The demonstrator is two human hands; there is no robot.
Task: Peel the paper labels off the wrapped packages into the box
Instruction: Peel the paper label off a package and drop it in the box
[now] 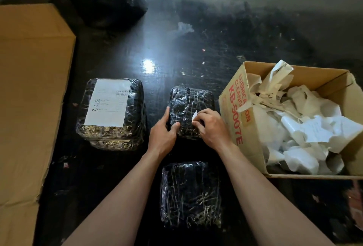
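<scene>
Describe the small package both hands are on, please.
The middle package is a small, dark, squarish bundle wrapped in shiny, wrinkled clear film. It lies flat on the dark surface, between the labelled package and the box. The left hand grips its left edge; the right hand pinches a white label scrap on its right side.

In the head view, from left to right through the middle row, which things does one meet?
Big cardboard box, labelled package, left hand, small package, right hand pinching label scrap, open box of peeled labels.
</scene>
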